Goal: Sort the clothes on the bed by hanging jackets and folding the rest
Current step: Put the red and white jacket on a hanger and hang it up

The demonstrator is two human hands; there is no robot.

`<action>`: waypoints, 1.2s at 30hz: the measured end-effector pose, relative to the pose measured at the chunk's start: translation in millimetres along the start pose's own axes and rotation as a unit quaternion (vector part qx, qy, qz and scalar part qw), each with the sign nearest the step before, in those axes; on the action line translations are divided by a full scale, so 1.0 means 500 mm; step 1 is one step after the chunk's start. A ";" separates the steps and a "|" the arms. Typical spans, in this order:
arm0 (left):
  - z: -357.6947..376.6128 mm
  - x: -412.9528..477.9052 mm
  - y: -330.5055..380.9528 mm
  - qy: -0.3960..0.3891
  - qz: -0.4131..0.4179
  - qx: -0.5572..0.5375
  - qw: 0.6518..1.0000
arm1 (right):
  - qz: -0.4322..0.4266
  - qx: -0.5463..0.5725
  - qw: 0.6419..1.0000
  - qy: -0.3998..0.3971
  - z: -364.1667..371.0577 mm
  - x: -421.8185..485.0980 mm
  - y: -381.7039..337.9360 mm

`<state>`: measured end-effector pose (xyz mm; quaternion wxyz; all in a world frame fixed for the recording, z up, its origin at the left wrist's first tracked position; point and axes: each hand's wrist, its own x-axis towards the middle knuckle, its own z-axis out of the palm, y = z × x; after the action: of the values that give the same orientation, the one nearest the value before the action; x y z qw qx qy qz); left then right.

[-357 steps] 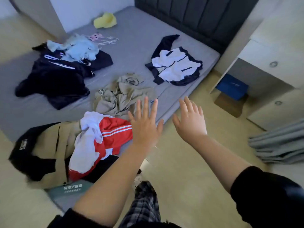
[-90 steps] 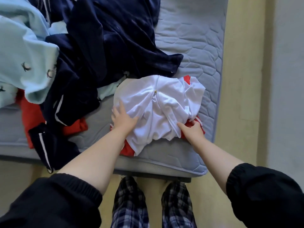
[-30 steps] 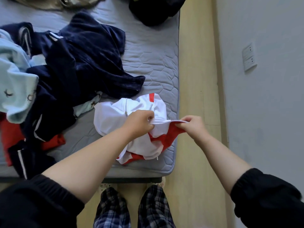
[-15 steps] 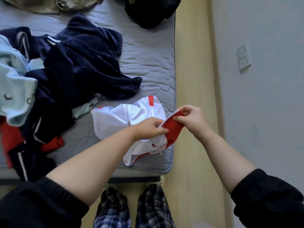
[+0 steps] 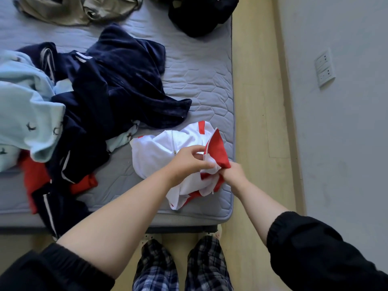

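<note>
Dropping since a half-second ago, the right hand (image 5: 234, 173) now meets the left hand (image 5: 186, 162) over the white-and-red jacket (image 5: 155, 154). At the left edge of the mattress (image 5: 199, 80), soft pale-blue fleece (image 5: 25, 106) overlaps a plush navy garment (image 5: 121, 80). The smooth jacket lies crumpled at the near right corner, its zipper running away from the person and its red flap pointing toward the far edge. The left hand pinches its zipper edge; the right hand clenches red cloth.

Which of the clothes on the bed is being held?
The white-and-red zip jacket: the left hand and right hand pinch it. The navy garment, pale-blue garment and khaki garment lie untouched.
</note>
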<state>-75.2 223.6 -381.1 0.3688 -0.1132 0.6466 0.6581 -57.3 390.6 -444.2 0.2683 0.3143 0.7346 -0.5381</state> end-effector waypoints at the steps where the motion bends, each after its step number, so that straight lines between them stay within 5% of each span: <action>1: -0.007 -0.003 -0.004 -0.016 0.004 -0.008 1.000 | -0.016 0.013 0.999 0.028 -0.005 0.001 -0.002; 4: -0.017 -0.008 -0.004 0.033 0.093 0.168 0.981 | -0.104 -0.048 0.991 0.068 -0.035 -0.014 -0.033; 7: -0.031 -0.012 0.002 0.134 0.300 0.421 0.846 | -0.191 -0.187 0.963 0.049 -0.071 -0.037 -0.096; 9: -0.037 -0.010 0.014 0.173 0.362 0.533 0.745 | -0.241 -0.273 0.931 0.020 -0.081 -0.060 -0.146; 12: -0.027 -0.007 0.036 0.136 0.336 0.603 0.710 | -0.291 -0.344 0.892 -0.024 -0.076 -0.100 -0.210; 15: -0.020 0.002 0.040 0.121 0.308 0.598 0.730 | -0.313 -0.405 0.858 -0.034 -0.057 -0.129 -0.234; 18: -0.025 0.005 0.045 0.129 0.314 0.591 0.732 | -0.315 -0.510 0.796 0.086 -0.050 -0.121 -0.214; 21: -0.023 -0.003 0.036 0.176 0.318 0.537 0.761 | -0.267 -0.519 0.791 0.187 -0.061 -0.093 -0.179; 24: -0.008 -0.010 0.031 0.239 0.243 0.413 0.845 | -0.220 -0.408 0.856 0.229 -0.065 -0.068 -0.146; 27: 0.001 -0.010 0.056 0.257 0.199 0.271 0.906 | -0.119 -0.056 0.984 0.122 -0.052 -0.056 -0.130; 29: -0.008 -0.009 0.073 0.250 0.166 0.187 0.936 | -0.098 0.055 0.993 -0.030 -0.040 -0.063 -0.112; 31: -0.028 -0.009 0.082 0.222 0.134 0.125 0.958 | -0.133 0.020 0.981 -0.142 -0.023 -0.067 -0.090; 33: -0.047 -0.016 0.089 0.193 0.109 0.058 0.973 | -0.157 -0.051 0.975 -0.147 0.010 -0.067 -0.068; 36: -0.064 -0.032 0.095 0.145 0.067 -0.071 0.985 | -0.126 -0.072 0.989 -0.038 0.075 -0.073 -0.062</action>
<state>-104.8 193.3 -339.0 0.2168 -0.1896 0.6510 0.7023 -54.4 341.4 -408.6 0.2476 0.1786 0.7944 -0.5251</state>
